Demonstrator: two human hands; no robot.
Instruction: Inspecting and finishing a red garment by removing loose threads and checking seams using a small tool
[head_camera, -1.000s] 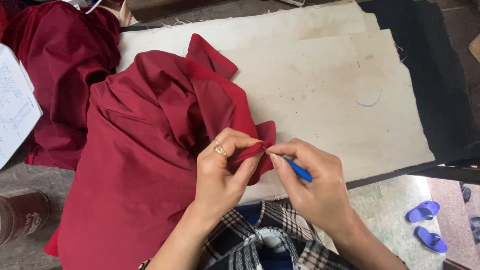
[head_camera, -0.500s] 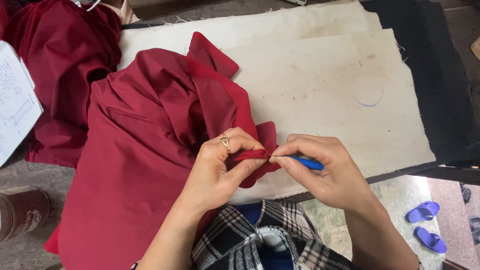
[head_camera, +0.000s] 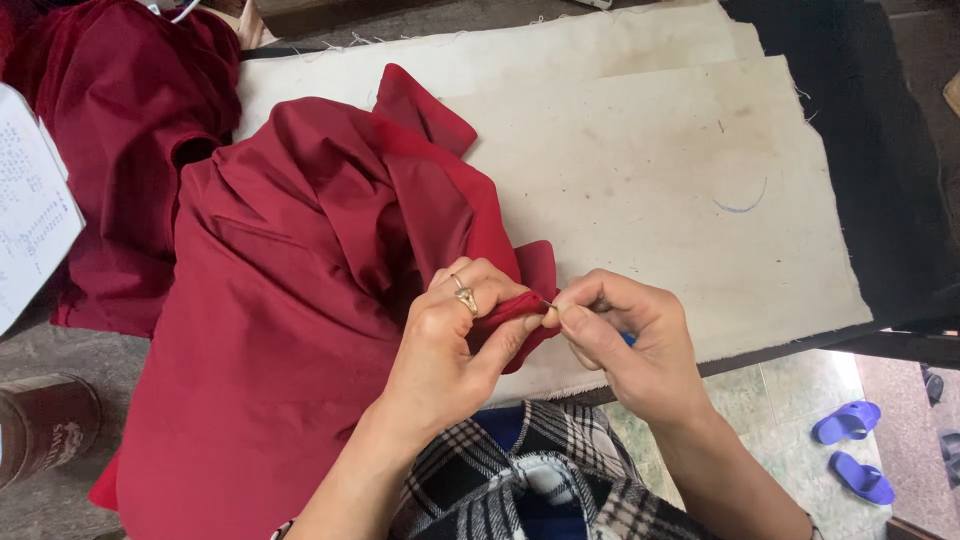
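To the far left of the grip, a white sheet of paper (head_camera: 30, 230) with small writing pokes in from the edge, and below it a brown tin (head_camera: 45, 425) stands on the grey floor. A dark maroon cloth (head_camera: 120, 110) lies bunched just above and left of the grip.

The red garment (head_camera: 290, 300) spreads in loose folds from the cream-covered surface (head_camera: 650, 170) down toward the person's lap. The left hand (head_camera: 450, 340), with 1 ring on a finger, is closed on a folded edge of that garment, thumb and forefinger pinching the cloth tight.

Right against it, the right hand (head_camera: 630, 345) pinches a thin needle-like tool (head_camera: 549, 305) at the garment's edge, fingertips pressed together; a bit of blue handle (head_camera: 627, 339) shows under its fingers. The 2 hands touch at the pinched fold, which sits at the near rim of the surface.

Up and right of the grip, a faint blue curved chalk mark (head_camera: 745, 200) lies on the cream cover, and a black cloth (head_camera: 880, 150) borders it further right. Below the grip sits checked black-and-white clothing (head_camera: 540, 480). Far down to the right, 2 blue sandals (head_camera: 850, 450) rest on the tiled floor.
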